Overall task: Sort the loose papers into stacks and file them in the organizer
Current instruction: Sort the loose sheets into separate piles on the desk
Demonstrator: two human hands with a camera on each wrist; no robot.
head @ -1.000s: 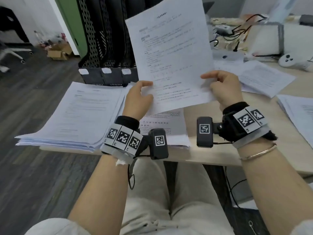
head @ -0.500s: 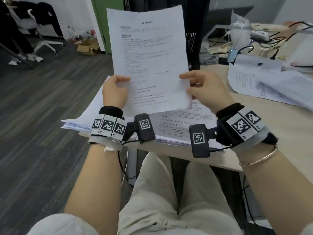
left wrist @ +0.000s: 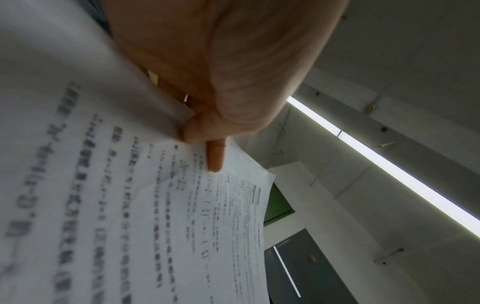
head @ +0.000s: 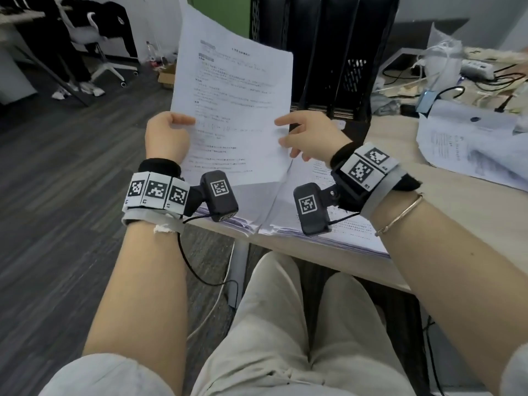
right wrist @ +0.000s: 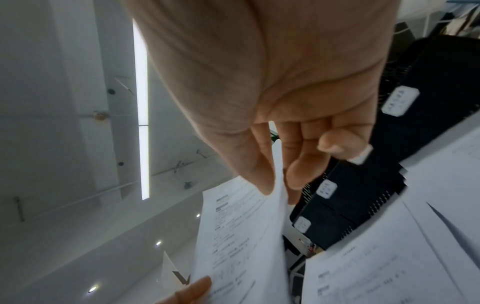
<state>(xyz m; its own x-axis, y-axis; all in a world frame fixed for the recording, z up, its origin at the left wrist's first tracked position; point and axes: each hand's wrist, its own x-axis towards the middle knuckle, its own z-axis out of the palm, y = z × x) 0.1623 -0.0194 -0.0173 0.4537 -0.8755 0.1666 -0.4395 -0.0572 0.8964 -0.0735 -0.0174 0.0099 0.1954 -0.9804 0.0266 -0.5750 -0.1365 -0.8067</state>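
Papers are what I am sorting, and one printed sheet (head: 234,110) is up in front of me, held upright between both hands above the near edge of the counter (head: 400,155). My left hand (head: 167,135) keeps a closed grip on the sheet's edge at 9 o'clock, thumb on the printed face and fingers curled behind. My right hand (head: 307,135) pinches the opposite edge at 3 o'clock; the right wrist view shows the thumb (right wrist: 255,164) and a fingertip meeting on the paper, the other fingers loosely bent.

Below the sheet, at about 6 o'clock from it, two stacks (head: 328,224) lie on the counter just beside each other. More loose papers (head: 463,144) are spread well apart at 2 o'clock. The black organizer (head: 328,52) stands upright at 12 o'clock, partly hidden behind the sheet, and its slots carry small white labels (right wrist: 326,188).

I judge this to be the reading step: checking the heading to decide which stack this sheet belongs to. Filing has, as far as I can see, not begun. The next move calls for releasing one hand, lowering the sheet flat, and squaring its edges with the chosen stack so nothing slides off the counter's near edge.
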